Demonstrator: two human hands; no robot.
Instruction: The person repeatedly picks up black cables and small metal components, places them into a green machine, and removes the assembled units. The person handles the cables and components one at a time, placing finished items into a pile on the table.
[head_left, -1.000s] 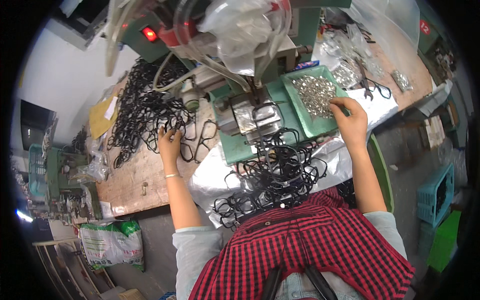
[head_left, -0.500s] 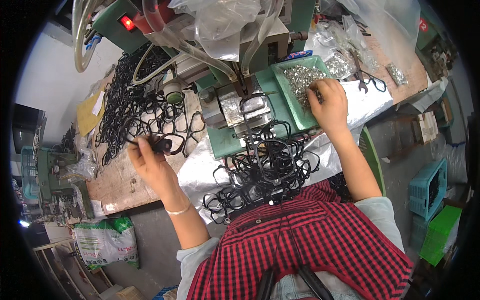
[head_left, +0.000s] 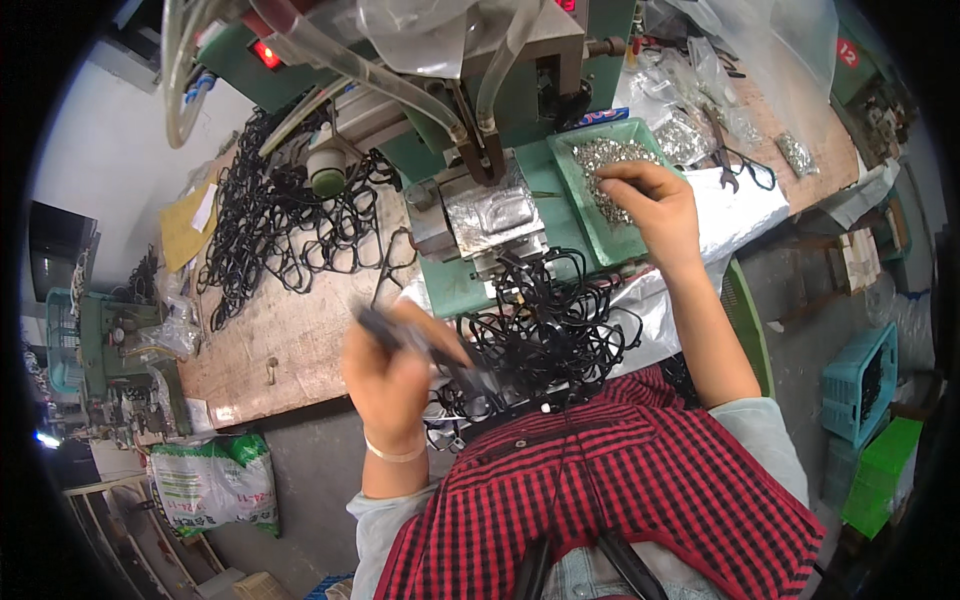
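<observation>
Head view: left hand (head_left: 392, 372) closed around a black eyeglass frame (head_left: 420, 345), held above the near edge of the wooden bench (head_left: 290, 330), just left of the black frame pile (head_left: 545, 335). Right hand (head_left: 650, 205) fingertips pinched in the green tray (head_left: 590, 225) of small metal parts (head_left: 615, 160); can't tell if it grips one.
</observation>
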